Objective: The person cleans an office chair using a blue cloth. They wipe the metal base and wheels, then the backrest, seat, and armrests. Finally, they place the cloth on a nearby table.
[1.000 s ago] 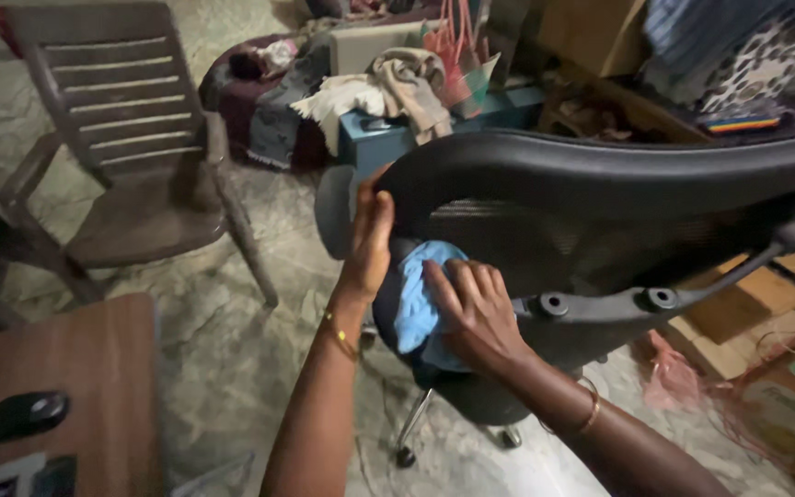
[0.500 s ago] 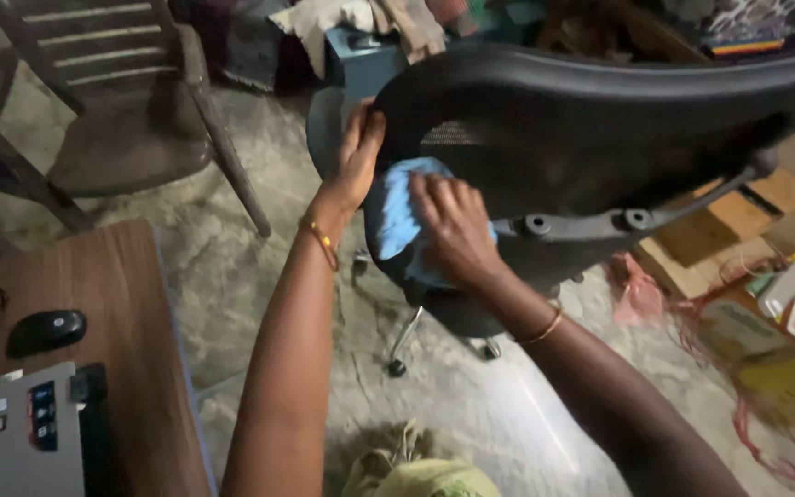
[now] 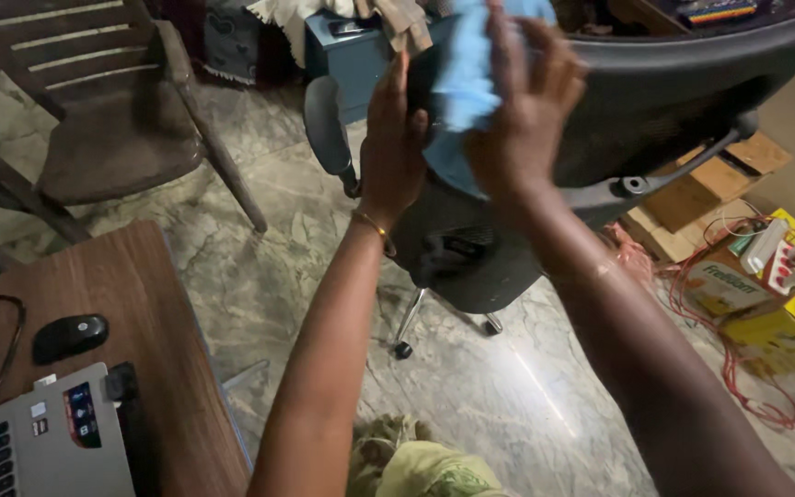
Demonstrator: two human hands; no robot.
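A black mesh office chair (image 3: 683, 101) stands in front of me with its back toward me. My left hand (image 3: 390, 147) grips the left edge of the chair's backrest. My right hand (image 3: 522, 110) presses a light blue cloth (image 3: 462, 83) against the upper part of the backrest. The cloth hangs partly below my fingers. Both wrists carry thin gold bangles.
A brown plastic chair (image 3: 94, 120) stands at the upper left. A wooden desk (image 3: 140, 313) at the lower left bears a black mouse (image 3: 68, 337) and a laptop (image 3: 39, 442). Cardboard boxes (image 3: 710, 184), yellow packages (image 3: 784, 313) and red wire lie right.
My right hand has carried the blue cloth from the lower left of the backrest up to its top. My left hand has kept its grip on the edge.
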